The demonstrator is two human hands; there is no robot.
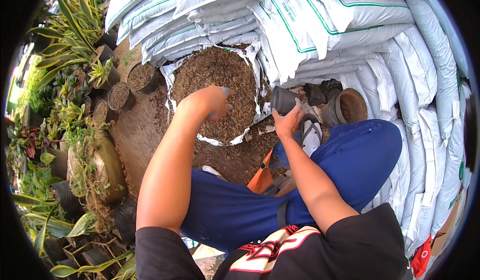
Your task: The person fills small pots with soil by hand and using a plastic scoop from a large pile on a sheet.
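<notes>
An outdoor nursery corner is shown in bright daylight. White sacks with green stripes are stacked high along the back and down the right side, forming a wall. The ground is bare brown earth, scattered with crumbs of potting mix. On the left, potted plants with striped green leaves are crowded together, and small dark pots filled with soil are lined up beside them. A stack of brown pots is laid near the sacks.

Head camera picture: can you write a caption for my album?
Left hand digs into an open sack of brown potting mix while the right hand holds a small dark pot.
</notes>
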